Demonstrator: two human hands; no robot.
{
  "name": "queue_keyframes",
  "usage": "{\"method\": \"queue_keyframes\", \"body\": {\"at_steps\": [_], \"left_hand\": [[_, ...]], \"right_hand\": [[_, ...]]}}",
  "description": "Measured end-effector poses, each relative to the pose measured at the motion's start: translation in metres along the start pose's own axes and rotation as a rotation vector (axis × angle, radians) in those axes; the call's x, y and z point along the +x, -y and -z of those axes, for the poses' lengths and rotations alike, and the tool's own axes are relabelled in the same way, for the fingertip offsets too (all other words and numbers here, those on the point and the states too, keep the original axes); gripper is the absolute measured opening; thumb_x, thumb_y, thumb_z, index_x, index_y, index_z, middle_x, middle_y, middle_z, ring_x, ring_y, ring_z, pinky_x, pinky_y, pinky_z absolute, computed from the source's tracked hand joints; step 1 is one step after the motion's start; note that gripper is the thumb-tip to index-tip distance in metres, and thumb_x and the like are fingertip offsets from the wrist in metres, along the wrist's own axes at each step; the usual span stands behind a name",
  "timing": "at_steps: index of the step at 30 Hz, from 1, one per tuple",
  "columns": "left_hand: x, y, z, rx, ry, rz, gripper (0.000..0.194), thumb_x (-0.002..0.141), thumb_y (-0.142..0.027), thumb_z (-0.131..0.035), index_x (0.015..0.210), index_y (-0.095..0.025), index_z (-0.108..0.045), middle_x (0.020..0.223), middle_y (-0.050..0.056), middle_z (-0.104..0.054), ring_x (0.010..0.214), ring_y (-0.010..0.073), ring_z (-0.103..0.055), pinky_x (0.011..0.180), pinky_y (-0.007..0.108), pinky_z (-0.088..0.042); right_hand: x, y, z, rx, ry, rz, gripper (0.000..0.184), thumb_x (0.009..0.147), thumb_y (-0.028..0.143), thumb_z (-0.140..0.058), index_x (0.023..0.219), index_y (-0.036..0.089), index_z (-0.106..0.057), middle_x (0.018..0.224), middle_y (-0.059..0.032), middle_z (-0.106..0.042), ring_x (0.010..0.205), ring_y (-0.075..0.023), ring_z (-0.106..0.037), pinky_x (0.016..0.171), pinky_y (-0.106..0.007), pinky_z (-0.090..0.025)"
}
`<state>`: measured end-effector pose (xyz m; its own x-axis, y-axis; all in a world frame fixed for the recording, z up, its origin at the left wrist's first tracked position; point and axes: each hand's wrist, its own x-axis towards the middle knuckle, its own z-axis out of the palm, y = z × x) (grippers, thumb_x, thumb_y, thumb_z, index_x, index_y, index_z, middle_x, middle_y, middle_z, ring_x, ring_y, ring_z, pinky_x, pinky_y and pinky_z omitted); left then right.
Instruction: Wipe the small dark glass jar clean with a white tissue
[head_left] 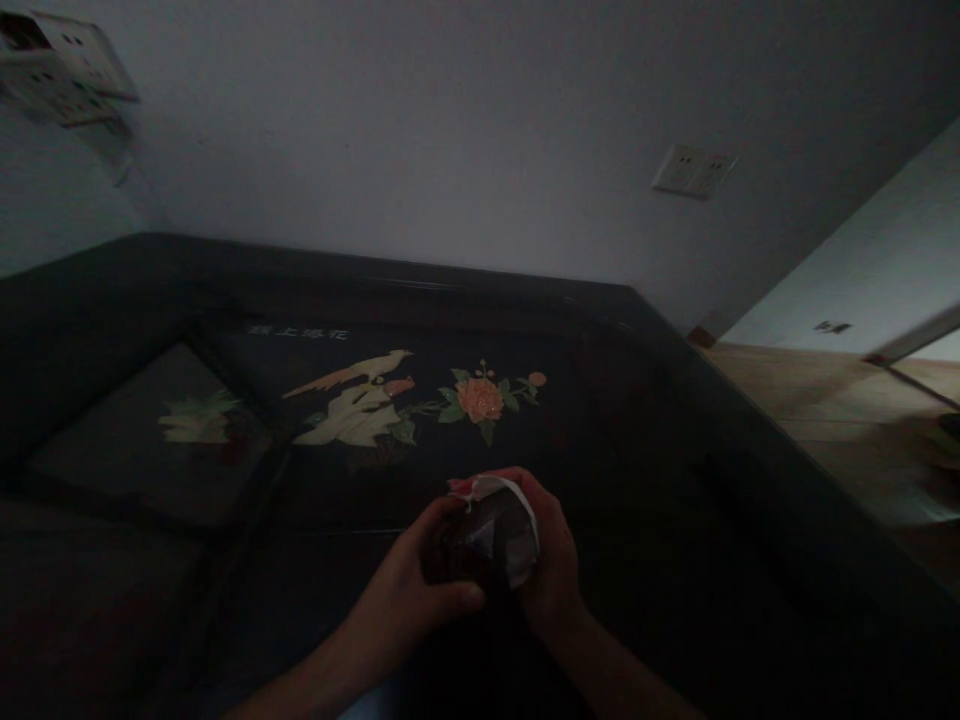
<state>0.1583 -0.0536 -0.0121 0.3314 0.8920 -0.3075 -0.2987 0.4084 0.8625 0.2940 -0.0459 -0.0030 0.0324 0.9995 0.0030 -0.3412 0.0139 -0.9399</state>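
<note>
Both hands grip a dark, glossy rounded object [484, 535] held low in the middle of the view, above a black surface. A torn white paper wrapping [523, 555] with a red patch runs along its far and right edges. My left hand [424, 580] is closed around the left side, thumb toward me. My right hand [555, 560] wraps the right side and presses against the paper. Dim light leaves the object's exact kind unclear, and its underside is hidden.
Beneath lies a large black lacquered tabletop [637, 420] with an inlaid bird [352, 372] and flower [480, 398]. Behind it rises a pale wall with a double socket [694, 172] at right and more sockets [82, 55] at upper left. Wooden floor [795, 385] shows at right.
</note>
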Motion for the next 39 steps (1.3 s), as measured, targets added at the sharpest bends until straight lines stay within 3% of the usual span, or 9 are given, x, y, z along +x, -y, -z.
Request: {"method": "queue_keyframes", "body": {"at_steps": [3,7,15,23,27,30,34,37,39], "left_hand": [[0.002,-0.002,0.001,-0.017,-0.017,0.014,0.067,0.047,-0.020,-0.081,0.111,-0.019,-0.060,0.125,0.013,-0.063,0.118,0.0351,-0.056,0.101,0.046,-0.042],[0.005,-0.003,0.005,-0.074,0.063,-0.060,0.068,0.050,-0.019,-0.080,0.116,-0.020,-0.062,0.127,0.011,-0.063,0.119,0.0340,-0.056,0.101,0.044,-0.042],[0.002,-0.009,0.005,-0.093,0.060,-0.095,0.072,0.060,-0.024,-0.080,0.128,-0.020,-0.056,0.133,0.012,-0.059,0.118,0.0316,-0.057,0.101,0.041,-0.044],[0.007,-0.002,0.011,-0.066,-0.035,-0.160,0.081,0.059,-0.024,-0.082,0.131,-0.022,-0.045,0.134,0.013,-0.057,0.112,0.0296,-0.061,0.091,0.037,-0.051],[0.008,0.004,0.013,-0.060,-0.042,-0.196,0.069,0.057,-0.019,-0.081,0.117,-0.023,-0.048,0.118,0.008,-0.064,0.092,0.0230,-0.069,0.077,0.031,-0.056],[0.005,0.002,0.010,-0.055,-0.131,-0.244,0.055,0.054,-0.015,-0.081,0.099,-0.022,-0.051,0.108,0.002,-0.062,0.082,0.0188,-0.068,0.066,0.026,-0.055],[0.001,-0.004,0.007,-0.034,-0.169,-0.261,0.039,0.058,-0.018,-0.080,0.078,-0.019,-0.046,0.090,-0.003,-0.060,0.074,0.0133,-0.066,0.063,0.021,-0.052],[0.000,-0.005,0.007,-0.010,-0.152,-0.227,0.035,0.065,-0.024,-0.079,0.083,-0.019,-0.049,0.084,-0.003,-0.064,0.077,0.0133,-0.066,0.068,0.021,-0.051],[0.000,-0.003,0.007,-0.007,-0.183,-0.221,0.038,0.067,-0.027,-0.079,0.093,-0.020,-0.052,0.093,-0.001,-0.068,0.082,0.0148,-0.067,0.073,0.023,-0.052]], "right_hand": [[0.004,-0.001,-0.001,0.151,0.004,-0.147,0.038,0.086,0.048,-0.049,0.083,0.019,-0.073,0.086,-0.0057,-0.075,0.082,-0.0229,-0.070,0.077,-0.034,-0.053],[0.011,0.001,-0.001,0.330,-0.086,-0.301,0.039,0.086,0.046,-0.049,0.080,0.016,-0.074,0.081,-0.0071,-0.075,0.081,-0.0235,-0.070,0.078,-0.036,-0.054],[0.015,0.000,0.001,0.479,-0.240,-0.383,0.029,0.080,0.046,-0.060,0.076,0.019,-0.070,0.071,-0.0033,-0.073,0.081,-0.0241,-0.070,0.076,-0.037,-0.055],[0.008,0.001,-0.002,0.313,-0.242,-0.176,0.023,0.077,0.041,-0.067,0.080,0.019,-0.071,0.078,-0.0006,-0.073,0.072,-0.0169,-0.068,0.070,-0.028,-0.055],[0.005,0.004,-0.001,0.215,-0.210,-0.068,0.024,0.078,0.042,-0.067,0.087,0.021,-0.073,0.093,-0.0026,-0.075,0.085,-0.0179,-0.069,0.075,-0.027,-0.055],[0.002,0.004,-0.002,0.170,-0.201,-0.007,0.023,0.081,0.042,-0.064,0.089,0.024,-0.074,0.098,-0.0030,-0.075,0.091,-0.0182,-0.069,0.077,-0.027,-0.055],[0.001,0.002,-0.002,0.159,-0.209,0.030,0.021,0.084,0.040,-0.062,0.092,0.025,-0.074,0.102,-0.0031,-0.075,0.095,-0.0180,-0.069,0.080,-0.028,-0.055],[0.002,0.000,-0.001,0.146,-0.217,0.066,0.021,0.086,0.039,-0.060,0.094,0.025,-0.073,0.105,-0.0038,-0.074,0.097,-0.0182,-0.068,0.082,-0.029,-0.054],[0.003,-0.002,0.001,0.110,-0.227,0.088,0.021,0.087,0.039,-0.059,0.095,0.025,-0.073,0.107,-0.0039,-0.073,0.097,-0.0175,-0.068,0.083,-0.029,-0.054]]}}
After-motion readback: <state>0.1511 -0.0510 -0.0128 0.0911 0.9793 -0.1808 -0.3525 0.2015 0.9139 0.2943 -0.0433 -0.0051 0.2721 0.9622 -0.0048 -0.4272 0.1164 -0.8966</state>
